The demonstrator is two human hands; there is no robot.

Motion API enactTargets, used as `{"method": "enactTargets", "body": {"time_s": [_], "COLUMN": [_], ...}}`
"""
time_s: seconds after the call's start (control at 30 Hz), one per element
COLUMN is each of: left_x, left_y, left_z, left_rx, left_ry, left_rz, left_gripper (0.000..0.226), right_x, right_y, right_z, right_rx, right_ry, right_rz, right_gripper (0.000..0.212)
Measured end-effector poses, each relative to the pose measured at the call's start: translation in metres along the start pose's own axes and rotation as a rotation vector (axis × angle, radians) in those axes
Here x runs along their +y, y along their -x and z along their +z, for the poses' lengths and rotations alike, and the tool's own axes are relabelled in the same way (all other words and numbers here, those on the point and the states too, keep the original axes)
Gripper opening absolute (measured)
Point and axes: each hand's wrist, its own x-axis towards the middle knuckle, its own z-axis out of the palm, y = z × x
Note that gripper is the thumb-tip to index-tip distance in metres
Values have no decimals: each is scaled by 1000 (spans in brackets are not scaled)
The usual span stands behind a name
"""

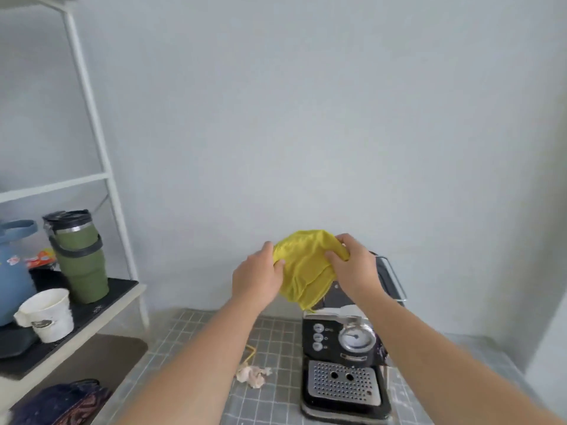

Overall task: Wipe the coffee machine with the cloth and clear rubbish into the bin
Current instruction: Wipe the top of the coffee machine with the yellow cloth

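A yellow cloth [303,265] hangs bunched in the air above the coffee machine, held between both hands. My left hand [257,276] grips its left edge and my right hand [352,265] grips its right side. The black and steel coffee machine [343,363] stands on the gridded mat below, with a round gauge, three buttons and a perforated drip tray facing me. A crumpled paper scrap [253,375] lies on the mat left of the machine, with a thin yellow strip [250,354] just beyond it. No bin is in view.
A white shelf frame [92,124] stands at the left. On its black mat sit a green tumbler [81,259], a white paper cup [49,314] and a blue kettle [12,271]. A dark patterned cloth [58,403] lies at the lower left. The grey wall is close behind.
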Motion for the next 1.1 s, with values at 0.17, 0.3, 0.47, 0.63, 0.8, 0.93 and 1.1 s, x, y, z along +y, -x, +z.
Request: {"method": "enactTargets", "body": {"time_s": [0.17, 0.3, 0.47, 0.63, 0.8, 0.93, 1.1], "left_x": [62, 74, 48, 21, 16, 13, 12], "left_y": [-9, -6, -14, -27, -32, -32, -32], "left_z": [34, 61, 79, 94, 103, 104, 114], "left_rx": [-82, -143, -117, -288, -495, -490, -462], "left_ry": [86, 151, 191, 195, 396, 417, 616], "left_rz": [113, 139, 85, 96, 93, 120, 53], "left_gripper": [26, 28, 37, 46, 52, 51, 48], "right_x": [26, 47, 58, 65, 76, 80, 70], "right_y": [-18, -27, -34, -26, -43, -71, -58], "right_z": [-67, -81, -56, -5, 1, 12, 24], "right_rx": [139, 142, 32, -387, -446, -467, -606], "right_ry": [39, 143, 778, 838, 841, 841, 1024], "right_rz": [81, 169, 130, 210, 277, 246, -110], "right_gripper": [12, 24, 50, 70, 75, 64, 57]}}
